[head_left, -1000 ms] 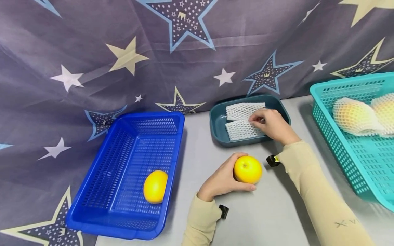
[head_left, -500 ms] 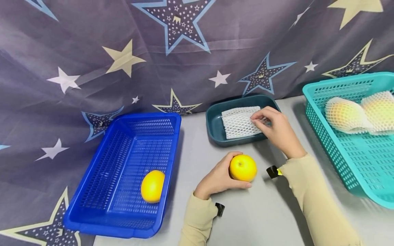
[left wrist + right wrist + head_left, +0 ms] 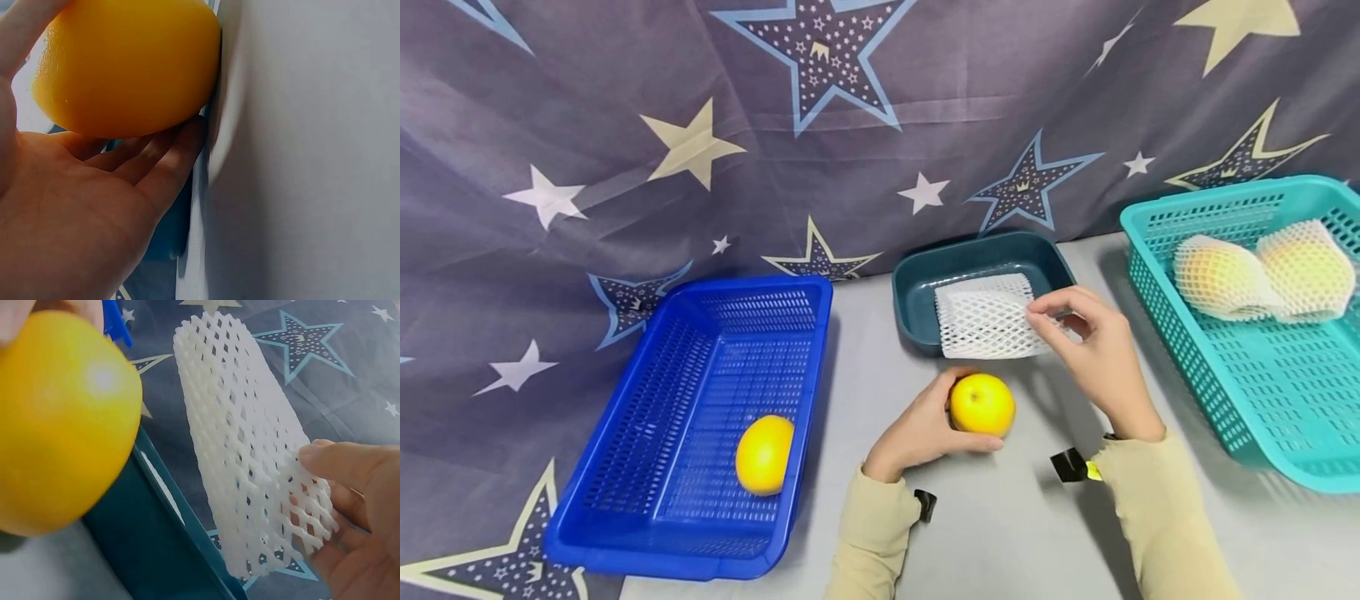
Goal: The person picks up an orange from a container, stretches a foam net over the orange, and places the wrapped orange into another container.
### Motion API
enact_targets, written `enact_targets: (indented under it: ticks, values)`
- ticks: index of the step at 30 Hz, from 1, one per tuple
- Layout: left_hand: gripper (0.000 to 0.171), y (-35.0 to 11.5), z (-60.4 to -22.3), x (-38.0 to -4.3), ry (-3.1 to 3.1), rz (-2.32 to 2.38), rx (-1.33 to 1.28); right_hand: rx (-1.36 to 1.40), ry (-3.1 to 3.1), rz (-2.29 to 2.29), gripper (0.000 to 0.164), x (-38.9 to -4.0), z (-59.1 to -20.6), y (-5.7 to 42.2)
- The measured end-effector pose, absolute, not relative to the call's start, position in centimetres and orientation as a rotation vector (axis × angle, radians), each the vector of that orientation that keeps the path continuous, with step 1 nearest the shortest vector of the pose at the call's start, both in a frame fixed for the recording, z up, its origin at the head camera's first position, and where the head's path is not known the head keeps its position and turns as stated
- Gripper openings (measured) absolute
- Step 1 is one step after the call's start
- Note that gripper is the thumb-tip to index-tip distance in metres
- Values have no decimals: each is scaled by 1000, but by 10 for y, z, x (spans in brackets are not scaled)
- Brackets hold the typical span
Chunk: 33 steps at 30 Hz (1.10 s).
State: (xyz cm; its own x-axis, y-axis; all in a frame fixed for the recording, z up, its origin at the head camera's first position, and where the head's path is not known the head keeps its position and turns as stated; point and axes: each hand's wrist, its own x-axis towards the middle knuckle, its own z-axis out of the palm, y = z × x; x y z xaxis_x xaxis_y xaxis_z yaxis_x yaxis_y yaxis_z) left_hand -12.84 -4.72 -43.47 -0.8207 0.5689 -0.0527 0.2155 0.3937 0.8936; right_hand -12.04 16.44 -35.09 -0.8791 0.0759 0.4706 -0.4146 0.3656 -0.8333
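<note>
My left hand (image 3: 919,429) holds a yellow orange (image 3: 982,405) on the table, thumb on the near side and fingers round the far side. In the left wrist view the orange (image 3: 131,62) sits between thumb and fingers. My right hand (image 3: 1093,350) pinches the right end of a white foam net sleeve (image 3: 988,329), lifted over the front rim of the dark teal tray (image 3: 917,308). Behind it another white foam net (image 3: 1000,286) lies in the tray. The right wrist view shows the sleeve (image 3: 244,450) flat, its end between thumb and fingers.
A blue basket (image 3: 688,400) on the left contains another orange (image 3: 765,455). On the right, a turquoise basket (image 3: 1210,375) holds two fruits in foam nets, one at the left (image 3: 1217,275) and one at the right (image 3: 1306,271). A starry cloth (image 3: 865,183) hangs behind the table.
The right hand has pulled one foam net sleeve up from the tray and toward the front, closer to the orange. The left hand keeps its hold on the orange. The whole view has shifted slightly.
</note>
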Motion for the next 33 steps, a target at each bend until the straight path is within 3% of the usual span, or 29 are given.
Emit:
enact_targets:
  ticks: [15,27,33]
  values:
    - [85,-47,-434,-128,2281,1443,647,281,-2123,1718,14,-119,-360,175]
    - [66,-53,-382,-119,2173,1750,705,532,-1836,2079,14,-119,-362,157]
    - [46,-53,-374,-117,2196,1856,684,586,-1891,2136,15,-118,-363,151]
